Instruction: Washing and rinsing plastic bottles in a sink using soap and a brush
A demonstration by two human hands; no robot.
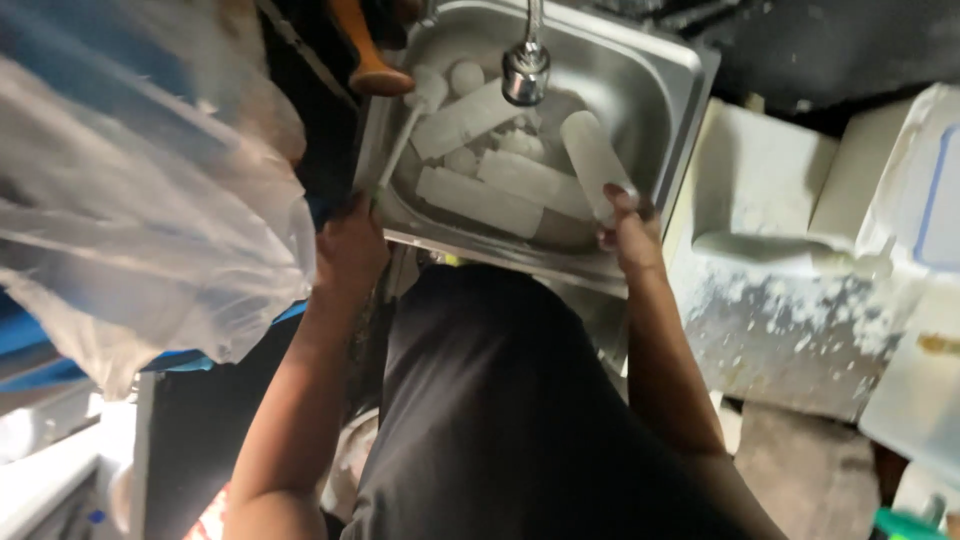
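Two hands work at the near rim of a steel sink (pixel 680 110), seen from above with the view turned so that the sink lies at the top of the picture and the person's dark-clothed body below.

The right hand (pixel 628 235) grips the lower end of a pale, rounded cylinder (pixel 592 160). Its long axis runs up and slightly left from the hand, into the basin and towards the tap (pixel 525 70). The fingers are curled round the cylinder's end, closed on it, with the tips showing over its near edge; how tightly they press I cannot tell.

The left hand (pixel 350 240) sits at the sink's near-left corner and holds the thin handle of a brush (pixel 405 135). The handle slants up and to the right from the fist, and its pale head lies in the basin near the top-left. These fingers are folded shut on the handle, though most of them are hidden behind the back of the hand.

Between the two hands, on the sink floor, lie several more white blocks (pixel 480 200), long and flat, with a few small round pieces above them. The brush head is well apart from the held cylinder; the right hand is the nearer one to it.

A crumpled clear plastic bag (pixel 150 220) hangs at the left, and a white-spattered counter (pixel 780 320) stands to the right.
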